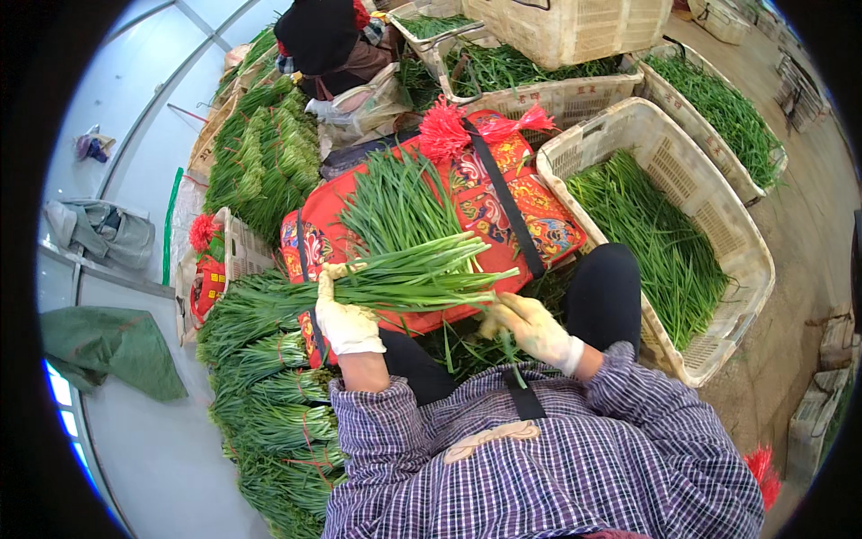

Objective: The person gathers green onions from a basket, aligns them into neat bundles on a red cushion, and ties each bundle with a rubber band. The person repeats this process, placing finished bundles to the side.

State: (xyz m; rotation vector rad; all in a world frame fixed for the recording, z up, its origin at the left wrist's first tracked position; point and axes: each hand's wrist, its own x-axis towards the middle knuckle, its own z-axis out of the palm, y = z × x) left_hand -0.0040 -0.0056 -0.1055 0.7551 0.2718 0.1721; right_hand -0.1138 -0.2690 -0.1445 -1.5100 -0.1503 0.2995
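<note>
In a pale, stained glove, my left hand [347, 320] grips a bunch of long green Chinese chives [411, 279], held sideways with its pale stem ends to the right. My gloved right hand [532, 330] is at those stem ends, with a few green blades hanging by its fingers; whether it pinches them is blurred. Under the bunch is a red patterned cloth surface [337, 209] with a black strap [505, 195]. More loose chives [401, 199] lie on the cloth beyond my hands.
Tied chive bundles [289, 397] are piled at my left, and more [266, 155] farther off. A plastic crate [727, 195] of loose chives stands at my right. Other filled crates [572, 94] stand ahead, near a person in dark clothing [323, 40]. Red string tufts [444, 131] lie on the cloth.
</note>
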